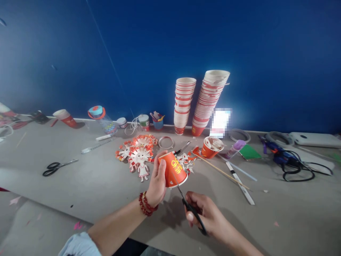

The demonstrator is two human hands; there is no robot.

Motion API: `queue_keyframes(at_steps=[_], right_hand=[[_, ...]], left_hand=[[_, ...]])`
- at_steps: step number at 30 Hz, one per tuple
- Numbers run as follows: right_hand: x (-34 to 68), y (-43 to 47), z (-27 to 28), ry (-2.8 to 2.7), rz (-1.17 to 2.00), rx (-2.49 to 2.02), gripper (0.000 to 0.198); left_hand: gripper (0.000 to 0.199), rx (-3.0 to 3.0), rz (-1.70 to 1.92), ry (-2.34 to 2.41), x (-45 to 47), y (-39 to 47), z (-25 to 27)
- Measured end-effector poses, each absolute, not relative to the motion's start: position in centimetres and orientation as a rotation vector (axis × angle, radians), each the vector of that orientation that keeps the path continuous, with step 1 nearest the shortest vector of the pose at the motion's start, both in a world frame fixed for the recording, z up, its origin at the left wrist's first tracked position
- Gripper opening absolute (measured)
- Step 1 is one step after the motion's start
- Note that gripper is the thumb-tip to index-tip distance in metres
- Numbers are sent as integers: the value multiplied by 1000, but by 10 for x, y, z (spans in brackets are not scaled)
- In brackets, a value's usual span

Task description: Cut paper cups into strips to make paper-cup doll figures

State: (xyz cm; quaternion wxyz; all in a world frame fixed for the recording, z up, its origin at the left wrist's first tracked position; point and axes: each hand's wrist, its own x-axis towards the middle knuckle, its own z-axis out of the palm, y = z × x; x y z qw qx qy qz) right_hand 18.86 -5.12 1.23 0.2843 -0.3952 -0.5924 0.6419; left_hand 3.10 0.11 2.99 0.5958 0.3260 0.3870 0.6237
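Observation:
My left hand (157, 177) is wrapped round an orange-red paper cup (174, 169) with yellow lettering, its white rim tilted down toward me. In my right hand (204, 211) is a pair of black-handled scissors (191, 209), my fingers in the handles. The blades reach the cup's wall near the rim; I cannot tell how far they cut into it. Just behind the cup lie red and white paper scraps (186, 161). Left of it are cut paper figures (141, 156) with fringed heads and drawn faces.
Two tall stacks of paper cups (182, 106) stand by the blue wall. A scrap-filled cup (211, 147), a wooden stick (223, 171), a white marker (241, 185) and a blue glue gun (283, 154) with its cord lie to the right. Another pair of scissors (57, 167) rests at left.

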Motion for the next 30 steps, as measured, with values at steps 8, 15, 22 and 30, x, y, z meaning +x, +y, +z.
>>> queue_keyframes(at_steps=[8,15,22,30], right_hand=[[187,-51,22,-1507,1807,-1017,59],[187,-51,21,-1552,1779,-1044,58],[185,-53,17,-1607,1692,-1075,57],[185,-57,3,-1687,1561,-1084,54]], left_hand=[[39,755,1457,925,31,2,31],[44,791,1429,945,31,1,33],[39,754,1442,902,31,2,31],[39,708,1471,896,31,4,26]])
